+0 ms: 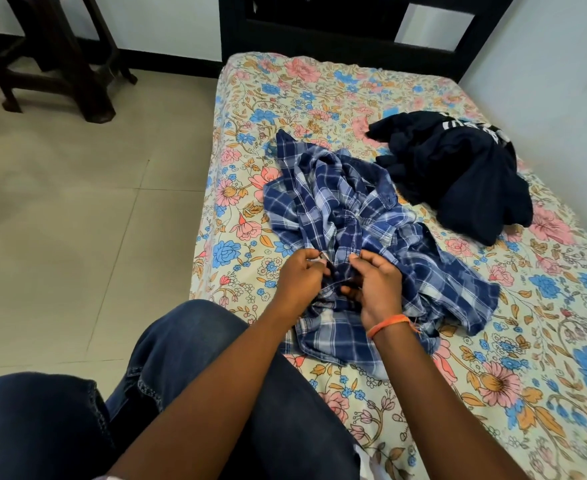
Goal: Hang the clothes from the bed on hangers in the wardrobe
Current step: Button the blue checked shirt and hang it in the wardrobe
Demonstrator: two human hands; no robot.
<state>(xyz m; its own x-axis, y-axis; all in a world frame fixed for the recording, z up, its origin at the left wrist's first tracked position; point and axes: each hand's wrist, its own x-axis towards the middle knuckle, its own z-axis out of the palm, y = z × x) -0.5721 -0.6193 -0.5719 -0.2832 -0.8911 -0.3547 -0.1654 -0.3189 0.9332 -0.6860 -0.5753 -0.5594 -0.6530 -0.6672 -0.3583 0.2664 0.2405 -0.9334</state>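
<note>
Head view: left hand point(300, 277) and right hand point(375, 282) both pinch the crumpled blue plaid shirt point(361, 220) lying on the floral bed point(492, 341); dark garment point(458, 168) sits just beyond, near the wall.

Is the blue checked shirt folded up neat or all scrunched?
Scrunched. The checked shirt lies bunched in loose wrinkles on the bed, and both hands grip its cloth.

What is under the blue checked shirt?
The blue checked shirt lies crumpled on the flowery bedsheet, gripped by both hands. Anything beneath its folds is covered.
</note>
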